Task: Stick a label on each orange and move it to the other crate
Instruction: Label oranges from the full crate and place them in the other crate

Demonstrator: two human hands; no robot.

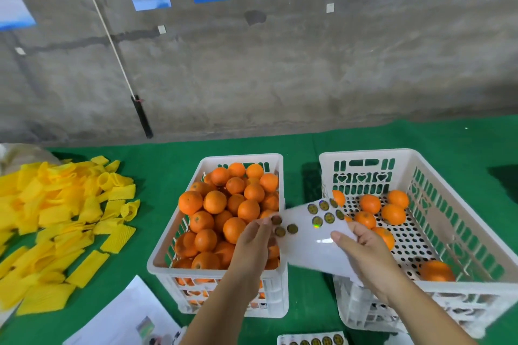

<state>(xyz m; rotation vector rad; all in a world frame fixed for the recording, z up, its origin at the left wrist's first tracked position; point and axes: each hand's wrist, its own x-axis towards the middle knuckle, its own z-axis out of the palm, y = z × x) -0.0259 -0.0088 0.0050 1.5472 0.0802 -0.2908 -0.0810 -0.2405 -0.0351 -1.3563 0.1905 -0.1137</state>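
**crate_watcher:** ok, counts. Two white crates on the green tabletop (302, 154). The left crate (215, 267) is heaped with oranges (214, 202), way too many stacked to count properly, a couple dozen showing on top at least. The right crate (459, 286) has seven or so loose on its perforated floor: a cluster toward the back (370, 203), one partly behind the sheet, and one alone near the front corner (436, 271).

**peel_guy:** and the labels?

**crate_watcher:** The sticker sheet (311, 244) is held over the gap between the two crates. I count about nine round gold labels (328, 217) left on it: six up by the far end, three near the left edge. Another strip of them (314, 340) pokes in at the bottom of the frame.

**peel_guy:** hands?

**crate_watcher:** Right hand (364, 249) is gripping the sheet from the right side, thumb on top and fingers curled beneath. Left hand (253, 244) is at the sheet's left edge, fingertips pinched on one of those three labels, right above the full crate. Neither hand is holding an orange.

**peel_guy:** other stuff?

**crate_watcher:** Big pile of yellow foam sleeves (61, 221) on the left, white papers (126, 316) at the front.
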